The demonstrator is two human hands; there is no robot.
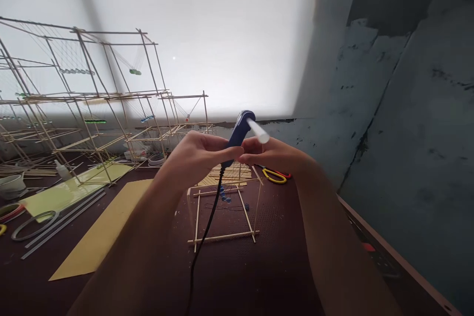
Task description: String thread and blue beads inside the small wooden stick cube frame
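Note:
Both my hands meet in front of me around a dark blue glue gun. My left hand is closed round its handle, from which a black cord hangs down. My right hand pinches the gun's rear, where a white glue stick pokes out, slightly blurred. Below my hands a small frame of thin wooden sticks stands on the dark mat, with small blue beads inside it.
Tall stick frames strung with bead rows fill the left. Yellow sheets, grey strips, tape rolls and a white bowl lie at left. Yellow-and-red scissors and a bundle of sticks lie beyond my hands. A grey wall rises at right.

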